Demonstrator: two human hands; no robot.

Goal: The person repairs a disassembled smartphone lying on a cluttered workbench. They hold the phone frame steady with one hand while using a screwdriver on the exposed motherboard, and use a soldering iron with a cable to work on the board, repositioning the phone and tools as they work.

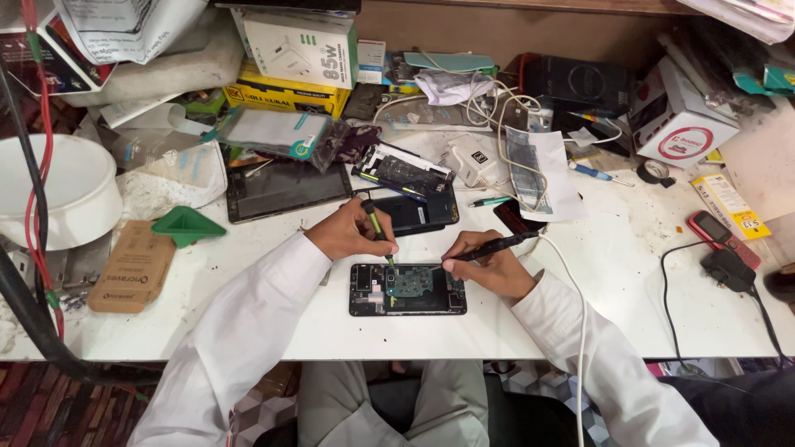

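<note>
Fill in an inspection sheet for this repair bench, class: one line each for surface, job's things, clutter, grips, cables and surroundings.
Surface: white table, stained and dusty on the right.
Job's things: opened phone lying flat, circuit board exposed.
Clutter: boxes stacked at the back; dark tablet; green triangular tool; red phone on the right.
Grips: left hand holds a green-handled tool tip-down on the board; right hand holds a black corded tool to it.
Cables: white cable runs off the front edge; black adapter lead on the right.
Surroundings: white bowl on the left; patterned floor below.
</note>
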